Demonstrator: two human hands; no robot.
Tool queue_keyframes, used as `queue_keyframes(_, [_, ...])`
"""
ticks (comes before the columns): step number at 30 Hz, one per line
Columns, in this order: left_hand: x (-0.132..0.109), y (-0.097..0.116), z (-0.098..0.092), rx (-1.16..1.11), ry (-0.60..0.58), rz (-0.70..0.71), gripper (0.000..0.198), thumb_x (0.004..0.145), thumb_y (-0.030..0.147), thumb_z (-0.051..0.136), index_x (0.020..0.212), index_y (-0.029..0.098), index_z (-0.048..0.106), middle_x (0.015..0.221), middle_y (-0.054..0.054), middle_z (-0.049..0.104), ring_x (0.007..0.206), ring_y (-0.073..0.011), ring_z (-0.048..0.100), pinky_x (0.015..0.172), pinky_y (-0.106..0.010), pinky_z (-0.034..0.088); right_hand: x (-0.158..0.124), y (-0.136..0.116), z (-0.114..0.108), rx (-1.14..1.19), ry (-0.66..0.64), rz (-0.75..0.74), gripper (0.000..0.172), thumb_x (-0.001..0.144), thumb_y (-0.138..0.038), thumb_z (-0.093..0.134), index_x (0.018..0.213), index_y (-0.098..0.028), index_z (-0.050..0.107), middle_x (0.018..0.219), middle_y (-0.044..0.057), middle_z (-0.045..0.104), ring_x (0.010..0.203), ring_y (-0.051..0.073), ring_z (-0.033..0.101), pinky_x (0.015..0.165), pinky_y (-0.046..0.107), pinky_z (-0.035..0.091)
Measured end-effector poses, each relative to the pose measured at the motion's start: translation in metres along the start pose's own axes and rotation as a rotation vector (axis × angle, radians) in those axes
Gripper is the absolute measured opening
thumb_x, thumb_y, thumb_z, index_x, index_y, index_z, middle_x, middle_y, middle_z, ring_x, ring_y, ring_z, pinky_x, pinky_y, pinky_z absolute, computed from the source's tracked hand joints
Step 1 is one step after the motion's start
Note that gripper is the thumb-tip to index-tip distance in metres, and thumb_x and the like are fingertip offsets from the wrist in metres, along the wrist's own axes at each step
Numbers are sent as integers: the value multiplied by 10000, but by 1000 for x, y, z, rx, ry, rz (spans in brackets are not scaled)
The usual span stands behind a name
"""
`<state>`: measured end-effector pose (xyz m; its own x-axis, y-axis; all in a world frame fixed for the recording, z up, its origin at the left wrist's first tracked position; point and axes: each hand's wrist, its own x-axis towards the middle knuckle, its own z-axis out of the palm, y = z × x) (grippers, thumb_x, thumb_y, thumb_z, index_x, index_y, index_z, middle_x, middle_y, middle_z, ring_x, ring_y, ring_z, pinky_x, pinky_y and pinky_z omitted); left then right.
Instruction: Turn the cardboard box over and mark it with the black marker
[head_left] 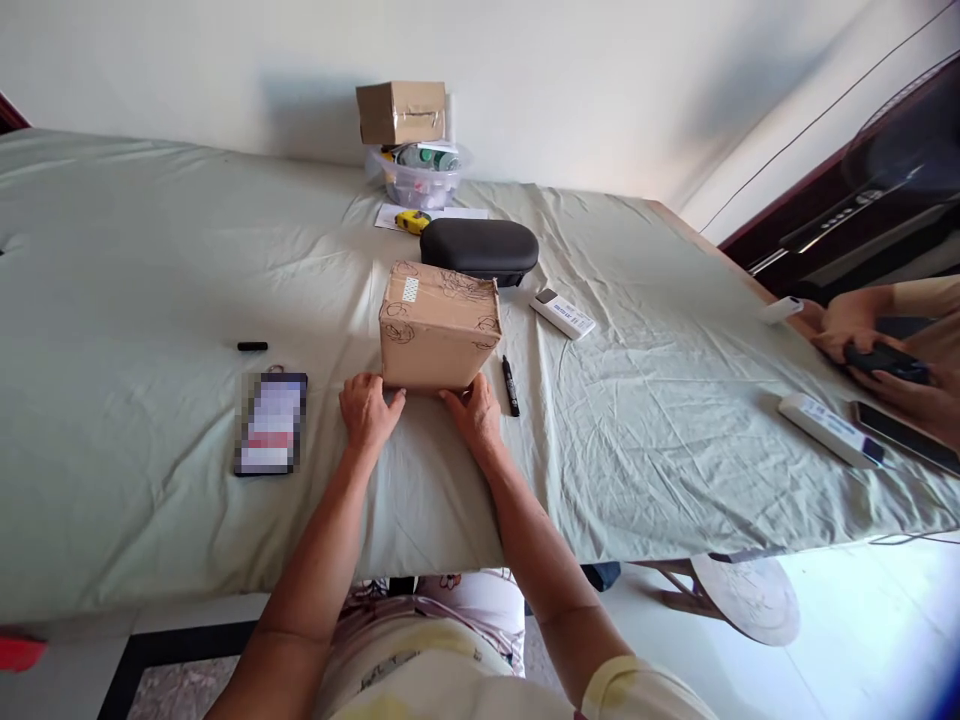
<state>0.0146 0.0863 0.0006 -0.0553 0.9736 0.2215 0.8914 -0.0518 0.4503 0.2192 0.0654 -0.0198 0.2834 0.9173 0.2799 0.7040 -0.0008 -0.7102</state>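
Observation:
A brown cardboard box (439,345) stands in front of me on the green cloth, with black pen scribbles and a small white label on its top. My left hand (369,408) grips its lower left corner, thumb along the near bottom edge. At the lower right corner, my right hand (476,410) holds the box the same way. The fingertips of both hands are hidden behind its sides. Just right of my right hand lies a black marker (510,386), uncapped or not I cannot tell. Behind the box sits a black zip case (480,248).
A phone (271,424) and a small black cap-like piece (253,346) lie at left. A white power bank (562,314) is to the right. At the back stand a plastic basket (424,188), a carton (401,112) and a yellow tape measure (412,221). Another person's hands (885,360) hold a dark object at far right.

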Motion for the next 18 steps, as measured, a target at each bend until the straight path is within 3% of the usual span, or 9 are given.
queue_keyframes(5, [-3, -3, -4, 13, -39, 117, 325, 921, 530, 680, 882, 210, 714, 1074, -170, 754, 1122, -371, 648, 963, -470, 486, 2, 5, -12, 25, -35, 0, 358, 864, -549, 710, 987, -246, 564, 973, 65, 721, 739, 200, 640, 711, 340, 514])
queue_keyframes(9, [-2, -6, -2, -72, 60, 110, 439, 918, 639, 661, 840, 209, 700, 998, -173, 747, 1092, -365, 679, 973, -467, 510, 4, 5, -13, 20, -67, -22, 362, 882, -509, 719, 1082, -234, 596, 1024, 82, 744, 776, 210, 674, 757, 356, 535])
queue_keyframes(13, [5, -8, -1, -323, 212, 111, 497, 952, 596, 640, 1212, 174, 671, 1239, -191, 720, 1206, -317, 683, 1027, -428, 537, 4, 3, -11, 33, -64, -39, 401, 898, -513, 713, 1167, -233, 612, 1063, 93, 763, 818, 225, 697, 780, 366, 551])
queue_keyframes(18, [10, -2, 2, -674, 175, 194, 537, 1049, 491, 500, 1505, 208, 501, 1461, -172, 664, 1297, -237, 675, 1028, -347, 572, 5, 4, -9, 22, -70, -31, 404, 891, -474, 735, 1202, -239, 627, 1076, 93, 777, 851, 234, 714, 800, 371, 555])
